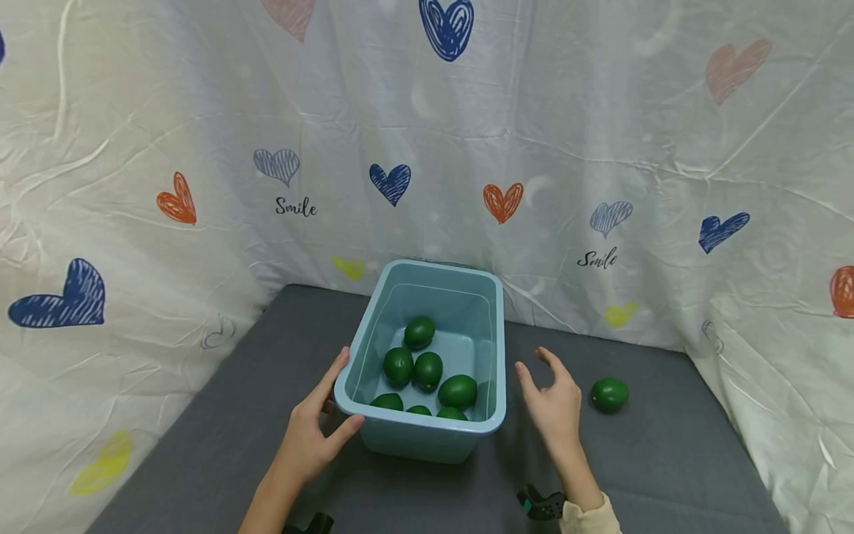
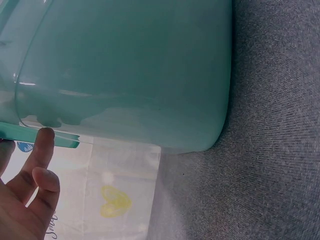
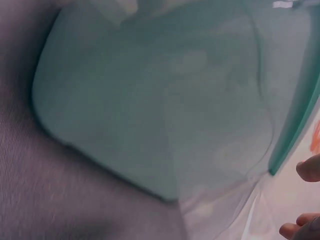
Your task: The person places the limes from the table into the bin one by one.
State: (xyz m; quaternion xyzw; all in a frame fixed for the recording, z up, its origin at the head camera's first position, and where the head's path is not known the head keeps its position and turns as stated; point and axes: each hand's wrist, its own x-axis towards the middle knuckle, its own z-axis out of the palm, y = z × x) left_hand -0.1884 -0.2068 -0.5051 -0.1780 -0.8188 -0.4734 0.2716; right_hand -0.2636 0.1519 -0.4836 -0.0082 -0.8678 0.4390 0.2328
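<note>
A light blue-green plastic bin [image 1: 437, 437] stands upright, with several glossy dark green oval fruits, avocado-like, lying inside; one such fruit [image 1: 419, 332] rests farthest back. My left hand [image 1: 312, 437] spans the bin's near left corner, its fingers along the left rim and its thumb at the front rim. In the left wrist view, a fingertip of that left hand [image 2: 30, 190] touches the outside under the rim. My right hand [image 1: 556, 406] hovers just right of the bin, holding nothing, thumb and fingers apart. Another green fruit [image 1: 610, 395] lies on the table right of it.
The bin sits on a dark grey cloth-covered table [image 1: 654, 460]. Behind and along the sides hangs a pale curtain [image 1: 440, 111] printed with hearts, close to the bin's far end. A black band [image 1: 542, 504] is on the right wrist.
</note>
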